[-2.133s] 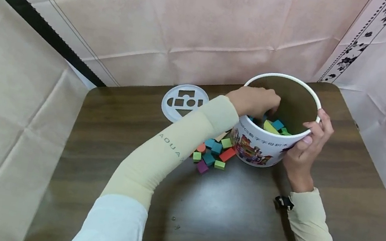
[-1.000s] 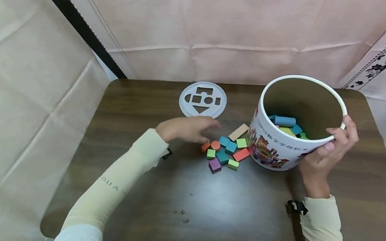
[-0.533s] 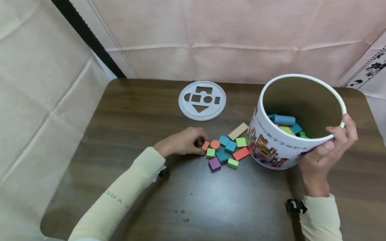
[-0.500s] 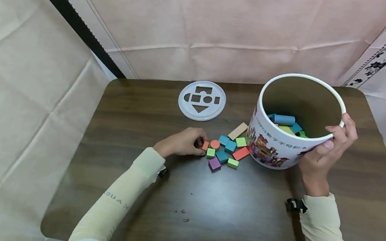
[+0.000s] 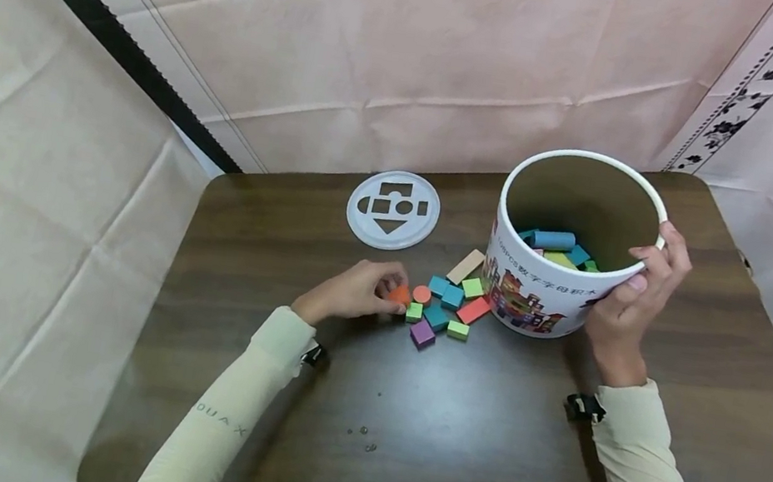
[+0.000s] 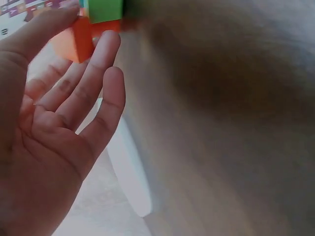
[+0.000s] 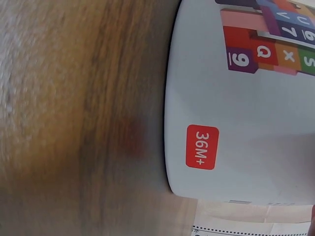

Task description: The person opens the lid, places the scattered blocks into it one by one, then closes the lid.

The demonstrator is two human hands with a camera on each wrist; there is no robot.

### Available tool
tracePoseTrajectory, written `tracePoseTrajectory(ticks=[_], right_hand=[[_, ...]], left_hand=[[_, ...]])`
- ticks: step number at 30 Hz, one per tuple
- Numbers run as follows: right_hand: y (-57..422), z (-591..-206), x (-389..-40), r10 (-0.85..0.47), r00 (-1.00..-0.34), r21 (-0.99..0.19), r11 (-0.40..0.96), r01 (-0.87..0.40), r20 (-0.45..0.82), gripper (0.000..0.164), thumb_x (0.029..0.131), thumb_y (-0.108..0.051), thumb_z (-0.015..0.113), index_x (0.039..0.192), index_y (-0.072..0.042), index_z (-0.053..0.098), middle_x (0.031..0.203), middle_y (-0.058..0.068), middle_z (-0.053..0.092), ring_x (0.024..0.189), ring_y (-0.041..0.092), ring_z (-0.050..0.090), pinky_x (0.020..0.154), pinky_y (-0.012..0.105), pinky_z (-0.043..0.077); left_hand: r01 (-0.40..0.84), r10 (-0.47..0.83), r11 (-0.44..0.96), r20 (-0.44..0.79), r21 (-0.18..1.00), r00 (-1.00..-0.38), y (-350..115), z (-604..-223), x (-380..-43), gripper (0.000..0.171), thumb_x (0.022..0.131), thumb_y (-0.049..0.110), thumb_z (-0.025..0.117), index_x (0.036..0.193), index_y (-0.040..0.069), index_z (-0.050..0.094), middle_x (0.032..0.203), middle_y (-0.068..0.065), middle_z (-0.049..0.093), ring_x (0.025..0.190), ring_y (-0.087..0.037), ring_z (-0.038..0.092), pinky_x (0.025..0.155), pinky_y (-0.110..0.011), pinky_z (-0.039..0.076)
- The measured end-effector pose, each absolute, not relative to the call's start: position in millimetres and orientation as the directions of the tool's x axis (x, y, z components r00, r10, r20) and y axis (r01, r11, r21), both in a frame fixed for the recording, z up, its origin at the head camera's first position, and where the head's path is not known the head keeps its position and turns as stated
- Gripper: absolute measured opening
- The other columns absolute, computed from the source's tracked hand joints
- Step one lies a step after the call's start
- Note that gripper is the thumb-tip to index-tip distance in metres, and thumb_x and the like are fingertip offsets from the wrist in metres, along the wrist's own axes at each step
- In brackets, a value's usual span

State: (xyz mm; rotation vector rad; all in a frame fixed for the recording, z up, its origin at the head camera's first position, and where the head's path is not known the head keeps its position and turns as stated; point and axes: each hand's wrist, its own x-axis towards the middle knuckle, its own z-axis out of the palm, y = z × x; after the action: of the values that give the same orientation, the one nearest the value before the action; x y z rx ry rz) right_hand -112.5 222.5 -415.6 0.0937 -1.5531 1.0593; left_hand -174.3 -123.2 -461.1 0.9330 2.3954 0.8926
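Observation:
My left hand point(image 5: 359, 291) pinches an orange block point(image 5: 400, 295) between thumb and fingers at the left end of a loose pile. In the left wrist view the orange block point(image 6: 74, 42) sits at the fingertips, close to a green block point(image 6: 105, 10). The pile includes a purple block point(image 5: 422, 333), a red block point(image 5: 473, 310) and a round orange block point(image 5: 421, 294). My right hand point(image 5: 638, 302) grips the rim of a white printed bucket point(image 5: 529, 297), which holds several blocks such as a blue cylinder point(image 5: 553, 240). In the right wrist view only the bucket's side point(image 7: 236, 108) shows.
A white lid point(image 5: 388, 239) with shaped holes lies behind the pile, near the table's back edge. Small specks point(image 5: 364, 430) dot the brown table point(image 5: 474, 457) at the front. Pale cloth walls point(image 5: 388, 39) stand around the back and sides.
My left hand came out of the bucket, moved left and down to the pile, and took hold of the orange block. My right hand stays on the bucket rim. The head view shifted slightly.

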Motion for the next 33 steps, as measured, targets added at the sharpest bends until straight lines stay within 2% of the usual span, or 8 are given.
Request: tracePoseTrajectory(ticks=[3, 6, 9, 13, 17, 23, 28, 33], right_hand=[[222.9, -419.7, -112.2, 0.481, -0.315, -0.567, 0.586, -0.579, 0.818, 0.067, 0.094, -0.062, 0.036, 0.096, 0.003, 0.049, 0.131, 0.014, 0.045, 0.125, 0.031, 0.044, 0.107, 0.049, 0.033], [224.4, -424.5, -112.2, 0.475, -0.328, -0.572, 0.594, -0.565, 0.817, 0.067, 0.095, -0.063, 0.035, 0.098, 0.003, 0.049, 0.133, 0.014, 0.045, 0.126, 0.03, 0.043, 0.107, 0.049, 0.033], [225.6, -429.1, -112.4, 0.467, -0.341, -0.576, 0.604, -0.551, 0.816, 0.067, 0.095, -0.063, 0.035, 0.1, 0.001, 0.049, 0.134, 0.013, 0.044, 0.127, 0.03, 0.042, 0.107, 0.049, 0.033], [227.0, -432.2, -112.5, 0.467, -0.348, -0.581, 0.61, -0.539, 0.813, 0.067, 0.095, -0.064, 0.034, 0.101, 0.002, 0.048, 0.135, 0.013, 0.044, 0.128, 0.029, 0.042, 0.108, 0.047, 0.033], [227.6, -430.8, -112.6, 0.475, -0.342, -0.583, 0.605, -0.542, 0.811, 0.07, 0.095, -0.064, 0.034, 0.1, 0.005, 0.048, 0.135, 0.013, 0.044, 0.128, 0.029, 0.042, 0.108, 0.048, 0.032], [226.8, -425.2, -113.1, 0.49, -0.311, -0.573, 0.591, -0.568, 0.814, 0.067, 0.095, -0.06, 0.036, 0.097, 0.005, 0.048, 0.133, 0.014, 0.045, 0.127, 0.03, 0.043, 0.109, 0.048, 0.031], [226.4, -421.6, -112.3, 0.49, -0.294, -0.562, 0.599, -0.57, 0.82, 0.064, 0.095, -0.059, 0.036, 0.096, 0.005, 0.049, 0.132, 0.014, 0.045, 0.126, 0.03, 0.043, 0.109, 0.047, 0.031], [226.8, -423.2, -112.5, 0.466, -0.306, -0.552, 0.612, -0.566, 0.83, 0.065, 0.096, -0.059, 0.036, 0.098, 0.005, 0.048, 0.133, 0.015, 0.045, 0.126, 0.031, 0.043, 0.108, 0.046, 0.032]], left_hand=[[0.445, 0.703, 0.558, -0.114, 0.7, -0.702, -121.5, -454.8, -173.7, 0.041, 0.09, 0.036, 0.068, 0.124, 0.015, 0.058, 0.104, 0.009, 0.062, 0.089, -0.007, 0.06, 0.079, -0.023, 0.051], [0.417, 0.682, 0.533, -0.082, 0.736, -0.727, -118.1, -449.2, -172.7, 0.042, 0.093, 0.032, 0.064, 0.13, 0.014, 0.057, 0.106, 0.006, 0.061, 0.087, -0.012, 0.062, 0.078, -0.026, 0.052], [0.406, 0.66, 0.507, -0.04, 0.76, -0.75, -113.4, -445.0, -171.4, 0.037, 0.095, 0.032, 0.061, 0.127, 0.016, 0.056, 0.103, 0.003, 0.058, 0.083, -0.015, 0.061, 0.075, -0.028, 0.052], [0.442, 0.643, 0.482, 0.037, 0.757, -0.765, -103.7, -438.6, -171.3, 0.033, 0.093, 0.042, 0.06, 0.12, 0.023, 0.057, 0.098, 0.004, 0.055, 0.084, -0.013, 0.055, 0.071, -0.029, 0.049], [0.453, 0.628, 0.432, 0.101, 0.78, -0.772, -92.0, -423.9, -171.2, 0.031, 0.094, 0.035, 0.063, 0.121, 0.023, 0.055, 0.095, 0.002, 0.056, 0.079, -0.014, 0.055, 0.066, -0.03, 0.049], [0.466, 0.669, 0.323, 0.15, 0.823, -0.728, -68.9, -388.3, -173.9, 0.033, 0.099, 0.028, 0.055, 0.128, 0.016, 0.046, 0.093, -0.004, 0.062, 0.075, -0.019, 0.066, 0.068, -0.029, 0.054], [0.546, 0.71, 0.266, 0.222, 0.795, -0.669, -44.8, -359.4, -175.8, 0.029, 0.103, 0.017, 0.041, 0.132, 0.015, 0.044, 0.099, -0.001, 0.057, 0.085, -0.009, 0.062, 0.074, -0.026, 0.052], [0.592, 0.685, 0.243, 0.296, 0.769, -0.666, -25.5, -341.0, -173.0, 0.029, 0.104, 0.018, 0.037, 0.132, 0.013, 0.04, 0.104, -0.002, 0.055, 0.093, -0.01, 0.056, 0.081, -0.025, 0.048]])
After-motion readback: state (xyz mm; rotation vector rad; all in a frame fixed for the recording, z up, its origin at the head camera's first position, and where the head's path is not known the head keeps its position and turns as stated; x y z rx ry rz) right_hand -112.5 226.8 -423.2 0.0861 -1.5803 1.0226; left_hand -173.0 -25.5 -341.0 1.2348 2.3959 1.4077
